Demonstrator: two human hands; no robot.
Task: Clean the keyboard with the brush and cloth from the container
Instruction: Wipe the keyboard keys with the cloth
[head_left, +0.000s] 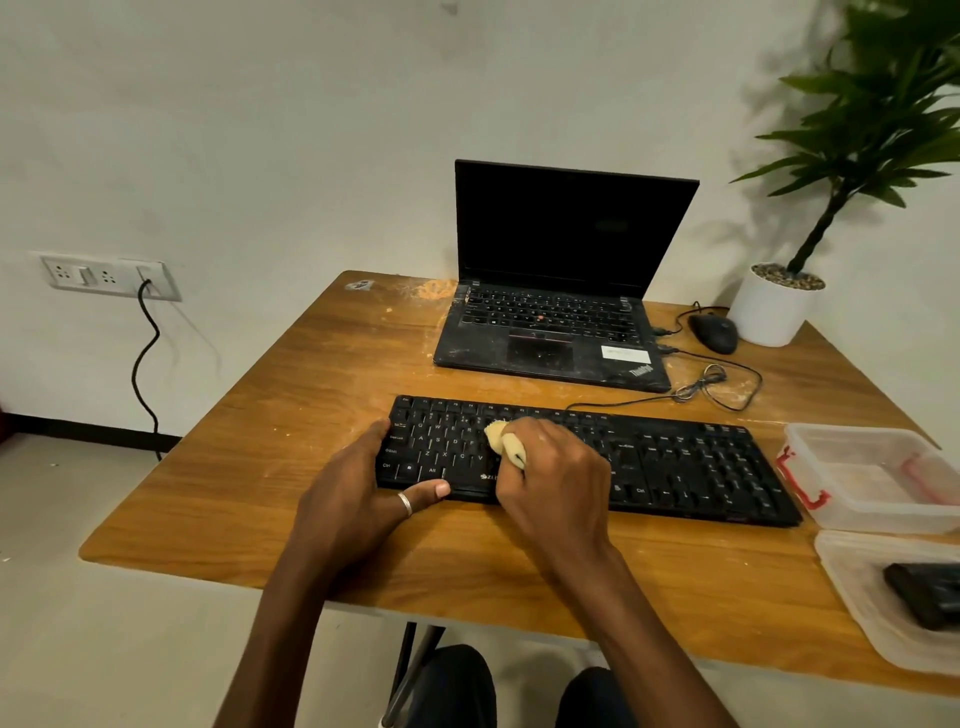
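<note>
A black keyboard lies across the middle of the wooden table. My right hand grips a bunched yellow cloth and presses it on the keys left of the keyboard's middle. My left hand holds the keyboard's left end, thumb on the front edge and fingers on the left side. A clear plastic container with red clips stands at the keyboard's right end. Its lid lies nearer me, with a black brush on it.
An open black laptop sits behind the keyboard. A black mouse and a coiled cable lie to its right. A white potted plant stands at the far right corner. A wall socket is at the left.
</note>
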